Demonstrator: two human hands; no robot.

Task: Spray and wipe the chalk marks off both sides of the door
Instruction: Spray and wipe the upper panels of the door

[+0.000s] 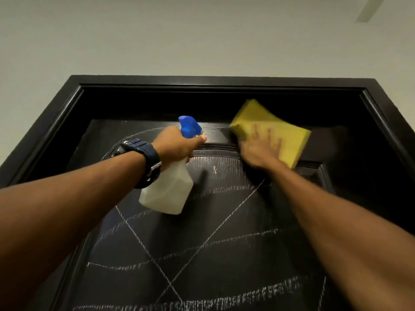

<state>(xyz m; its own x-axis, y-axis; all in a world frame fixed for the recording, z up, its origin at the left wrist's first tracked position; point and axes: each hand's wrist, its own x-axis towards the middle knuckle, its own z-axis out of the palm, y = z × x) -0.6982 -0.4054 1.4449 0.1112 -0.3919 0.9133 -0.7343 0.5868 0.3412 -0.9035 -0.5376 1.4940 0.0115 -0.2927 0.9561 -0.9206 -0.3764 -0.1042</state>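
Observation:
A dark panelled door [224, 254] fills the lower view, seen from below, with white chalk marks [197, 245] crossing its panel in lines and arcs. My left hand [177, 145], with a dark watch on the wrist, grips a white spray bottle [170, 189] with a blue trigger head, held close to the door's upper middle. My right hand [258, 149] presses a yellow cloth [269, 129] flat against the door's top right area. The right hand and cloth are motion-blurred.
A dark door frame [202, 80] surrounds the door top and sides. Above it is a pale wall [202, 37]. A white ceiling fan blade [368, 10] shows at the top right corner.

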